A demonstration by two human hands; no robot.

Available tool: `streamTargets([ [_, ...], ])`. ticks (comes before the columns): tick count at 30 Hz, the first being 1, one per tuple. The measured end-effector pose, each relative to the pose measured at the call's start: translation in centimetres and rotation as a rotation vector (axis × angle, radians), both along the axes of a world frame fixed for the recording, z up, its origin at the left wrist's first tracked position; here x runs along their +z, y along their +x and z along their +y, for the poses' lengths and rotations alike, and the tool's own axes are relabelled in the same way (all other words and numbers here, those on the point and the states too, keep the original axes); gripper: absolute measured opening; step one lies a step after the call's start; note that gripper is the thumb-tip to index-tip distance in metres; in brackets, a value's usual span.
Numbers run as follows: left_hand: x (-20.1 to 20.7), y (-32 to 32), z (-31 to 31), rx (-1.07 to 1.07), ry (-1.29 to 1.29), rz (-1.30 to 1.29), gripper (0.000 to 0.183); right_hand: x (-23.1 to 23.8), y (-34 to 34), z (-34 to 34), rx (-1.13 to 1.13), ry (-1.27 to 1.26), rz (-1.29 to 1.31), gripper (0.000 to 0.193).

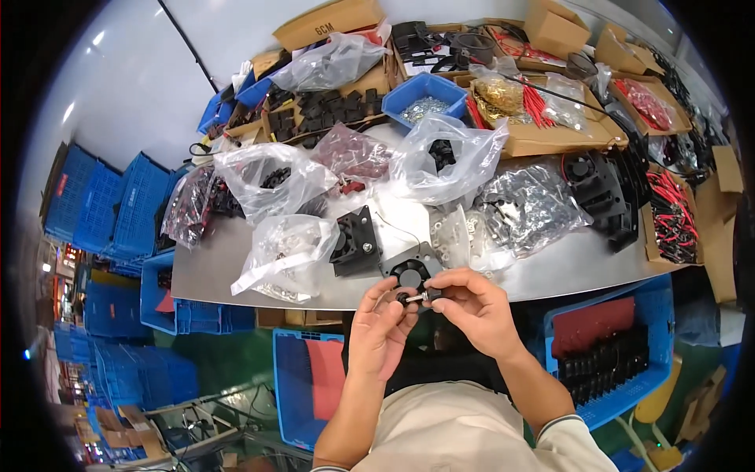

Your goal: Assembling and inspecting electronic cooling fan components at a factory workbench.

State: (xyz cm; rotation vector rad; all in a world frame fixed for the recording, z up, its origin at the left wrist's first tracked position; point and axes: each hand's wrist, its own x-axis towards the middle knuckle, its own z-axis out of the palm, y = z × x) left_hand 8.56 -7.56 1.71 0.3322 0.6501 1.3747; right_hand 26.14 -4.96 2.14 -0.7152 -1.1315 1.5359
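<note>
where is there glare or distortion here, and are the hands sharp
Head view: the front edge of the table curves and the corners go black; head view: glare whitens the clear bags; head view: left hand and right hand look fairly sharp, but fine detail on the small parts they hold is unclear.

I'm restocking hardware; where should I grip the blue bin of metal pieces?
I'd take the blue bin by its left and right rims from above: it opens upward, walls rising above the metal pieces, and a plastic bag crowds its front.
</note>
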Motion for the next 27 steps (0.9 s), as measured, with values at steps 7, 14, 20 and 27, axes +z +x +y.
streamTargets([
  [7,-0.3,-0.5,0.0,-0.094,0.042,0.027,0.032,0.5,0.3,-0.1,-0.003,-0.076,0.04,0.027],
  [14,0.3,0.2,0.0,-0.182,0.115,-0.059,0.033,0.4,1.1,-0.6,-0.01,-0.115,0.148,0.027],
  [20,0.1,0.1,-0.1,-0.144,0.086,0.0,0.034,1.0,1.7,-0.9,-0.078,-0.064,0.106,0.028],
  [27,12.6,0.3,-1.2,-0.636,0.707,1.104,0.023,-0.5,2.1,0.3,-0.161,-0.111,0.11,0.026],
])
